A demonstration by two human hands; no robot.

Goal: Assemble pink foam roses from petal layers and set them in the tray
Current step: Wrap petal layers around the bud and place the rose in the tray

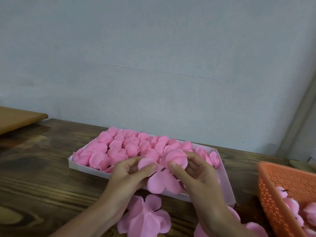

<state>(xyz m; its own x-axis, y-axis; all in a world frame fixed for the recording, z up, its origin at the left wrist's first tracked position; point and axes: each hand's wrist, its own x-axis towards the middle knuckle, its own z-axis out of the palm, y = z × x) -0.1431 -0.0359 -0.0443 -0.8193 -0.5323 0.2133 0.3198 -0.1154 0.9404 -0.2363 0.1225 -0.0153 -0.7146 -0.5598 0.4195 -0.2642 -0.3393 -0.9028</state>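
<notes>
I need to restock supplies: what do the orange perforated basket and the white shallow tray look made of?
Orange perforated basket: likely moulded plastic, matte, with a regular grid of holes. White shallow tray: seemingly thin card, matte, with folded walls.

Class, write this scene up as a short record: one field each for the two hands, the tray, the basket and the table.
left hand: pinches a petal layer over the tray
right hand: pinches a rose beside that layer
tray: white, packed with roses, its right end sparser
basket: orange, at right, holding pink pieces
table: dark wood, loose petal layers at its near edge
</notes>
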